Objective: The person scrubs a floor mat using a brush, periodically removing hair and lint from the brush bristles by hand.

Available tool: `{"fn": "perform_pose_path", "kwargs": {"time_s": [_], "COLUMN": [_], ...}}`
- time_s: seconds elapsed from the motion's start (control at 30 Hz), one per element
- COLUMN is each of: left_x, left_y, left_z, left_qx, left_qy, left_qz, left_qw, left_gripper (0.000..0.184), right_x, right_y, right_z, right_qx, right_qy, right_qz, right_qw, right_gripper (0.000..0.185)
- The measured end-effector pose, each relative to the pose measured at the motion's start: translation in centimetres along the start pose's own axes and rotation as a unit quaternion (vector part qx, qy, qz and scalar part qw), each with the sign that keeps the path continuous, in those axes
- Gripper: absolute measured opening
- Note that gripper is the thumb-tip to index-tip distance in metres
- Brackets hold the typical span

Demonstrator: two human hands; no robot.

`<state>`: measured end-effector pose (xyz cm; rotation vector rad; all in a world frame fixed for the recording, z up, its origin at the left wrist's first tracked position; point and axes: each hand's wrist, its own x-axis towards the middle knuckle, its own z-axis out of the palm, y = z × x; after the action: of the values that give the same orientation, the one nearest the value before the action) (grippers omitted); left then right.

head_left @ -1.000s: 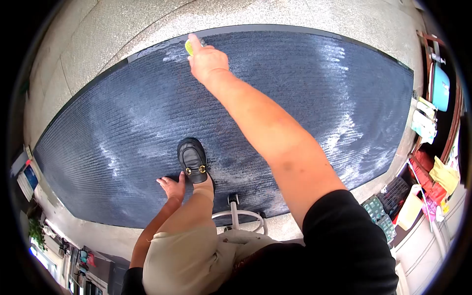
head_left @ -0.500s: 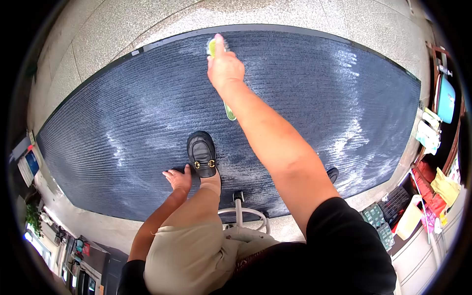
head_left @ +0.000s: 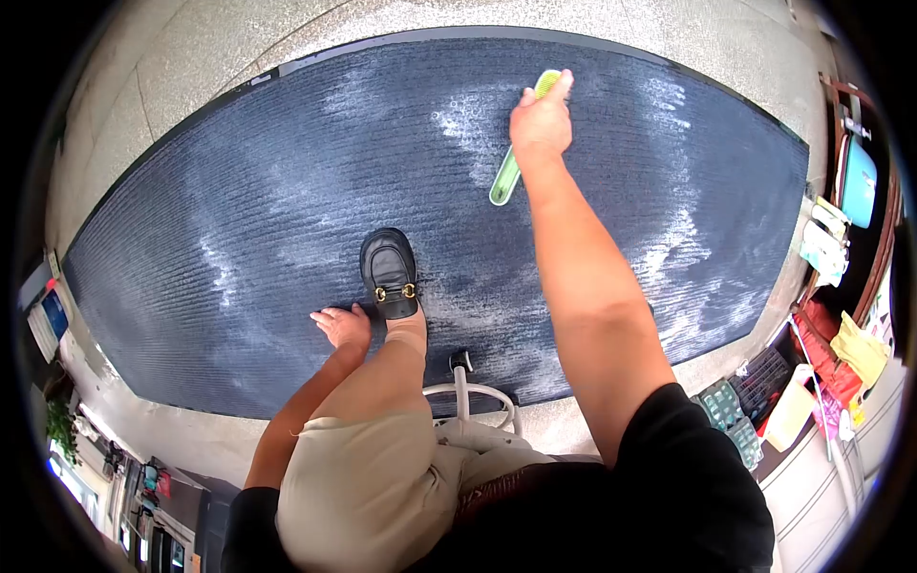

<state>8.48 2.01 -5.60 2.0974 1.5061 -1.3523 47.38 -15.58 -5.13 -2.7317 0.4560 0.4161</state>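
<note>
Foam, or something just as white point(head_left: 223, 272), is streaking the left part of the dark ribbed mat point(head_left: 143, 239), and I'm reckoning that surface as slippery. Left hand point(head_left: 345, 327) is opening flat with fingers spread, holding nothing that I can see, and it seems to be bracing on the mat just beside the black shoe point(head_left: 389, 267). If the palm is taking weight on a wet patch, it could be sliding out; the smooth-looking shoe could be skidding or pinching those fingers. Right of it, I'm watching the wheeled stool point(head_left: 462, 393) at the near edge: if the body is leaning far forward on it, the casters could be rolling back.

Further right, the brush point(head_left: 504, 180) is lying aslant over the far half of the mat, its green handle pointing near and its yellow head far. Right hand point(head_left: 542, 126) is closing round its middle, a finger stretching along the head. I can't be telling whether the bristles are touching. With the arm reaching this long, a wet handle could be twisting in that grip, or the knuckles could be scraping the ribs. More white streaks point(head_left: 676, 239) are showing on the right.
</note>
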Motion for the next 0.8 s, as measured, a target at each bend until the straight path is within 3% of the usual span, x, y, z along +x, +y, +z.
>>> {"fn": "perform_pose_path", "kwargs": {"time_s": [0.13, 0.2, 0.3, 0.43, 0.47, 0.53, 0.6, 0.63, 0.73, 0.8], "left_x": [0.8, 0.2, 0.9, 0.7, 0.8, 2.5, 3.8, 4.3, 4.7, 4.8], "left_y": [0.7, 0.7, -0.7, -1.9, -1.9, -1.5, -1.0, -1.0, -1.7, -2.0], "left_z": [0.3, -0.5, -0.1, -1.7, -2.5, -3.7, -2.8, -2.5, -1.3, -0.8], "left_qx": [-0.040, -0.124, -0.174, -0.239, -0.239, -0.214, -0.200, -0.199, -0.184, -0.179], "left_qy": [0.009, 0.005, 0.006, 0.080, 0.111, 0.062, 0.067, 0.067, 0.073, 0.098], "left_qz": [-0.043, -0.069, -0.060, -0.035, -0.025, -0.090, -0.105, -0.103, -0.087, -0.057], "left_qw": [0.998, 0.990, 0.983, 0.967, 0.964, 0.971, 0.972, 0.972, 0.976, 0.977], "left_gripper": [0.079, 0.078, 0.082, 0.084, 0.084, 0.085, 0.086, 0.086, 0.088, 0.088], "right_x": [-10.8, -11.7, -7.0, -2.0, -2.3, -5.1, -9.7, -12.5, -16.9, -15.1], "right_y": [-6.0, -6.0, -1.4, 6.1, 7.4, 6.1, 2.7, 1.2, 0.1, 2.3], "right_z": [5.3, 5.2, 3.0, -1.4, -0.9, 0.6, 3.0, 4.3, 5.2, 3.7], "right_qx": [-0.044, -0.086, -0.106, -0.076, -0.053, -0.009, -0.016, -0.036, -0.112, -0.125], "right_qy": [-0.210, -0.257, -0.157, -0.034, 0.002, 0.022, -0.037, -0.100, -0.239, -0.207], "right_qz": [-0.252, -0.320, -0.316, -0.035, -0.008, 0.025, -0.033, -0.108, -0.286, -0.311], "right_qw": [0.944, 0.908, 0.929, 0.996, 0.999, 0.999, 0.999, 0.988, 0.921, 0.919], "right_gripper": [0.065, 0.063, 0.062, 0.065, 0.067, 0.067, 0.068, 0.067, 0.065, 0.062]}}
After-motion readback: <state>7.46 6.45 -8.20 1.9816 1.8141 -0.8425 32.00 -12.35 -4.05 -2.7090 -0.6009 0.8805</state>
